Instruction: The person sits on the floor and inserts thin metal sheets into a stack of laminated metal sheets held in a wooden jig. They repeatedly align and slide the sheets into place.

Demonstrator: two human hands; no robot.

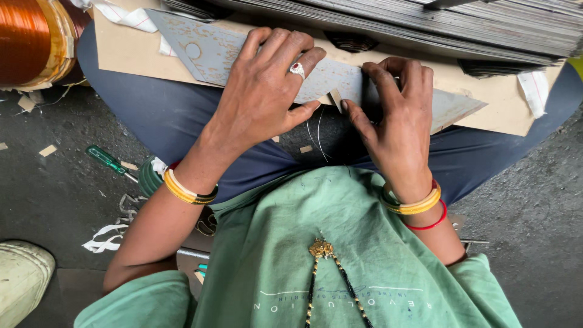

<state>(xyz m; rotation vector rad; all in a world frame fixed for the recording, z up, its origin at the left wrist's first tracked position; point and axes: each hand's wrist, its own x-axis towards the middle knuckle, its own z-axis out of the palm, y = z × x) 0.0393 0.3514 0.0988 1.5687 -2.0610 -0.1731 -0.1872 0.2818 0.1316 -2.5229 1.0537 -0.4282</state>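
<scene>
Across my lap, on top of the brown card sheet (130,51) that rested on my dark blue trousers (155,115), lay the long grey metal strip (209,51), and everything turned on how it ran: its long axis went crosswise in front of me, from a pointed end far out to one side, under both hands, to a second tapered tip (458,106) on the other side. Beyond it, farther from my body, sat the big stack of thin grey metal sheets (461,27), their edges running much the same way as the strip. Both hands were directly on the strip, so it lay just ahead of my wrists rather than off to either side. My left hand (264,91) was spread flat over the wider middle of it, fingers pressing down, not curled around anything, the ring (297,70) on top. My right hand (398,118) was nearer the tapered end, fingers bent and pressing the strip's surface, thumb reaching inward. Between the two thumbs, at the strip's near edge, stood a small tan paper tab (335,98); whether my right thumb actually pinched it I could not tell. The right hand was the closer one to that tab. Off on the dark floor lay a green-handled screwdriver (106,159), well apart from my hands, and a coil of copper wire (30,39) stood at the far corner.
</scene>
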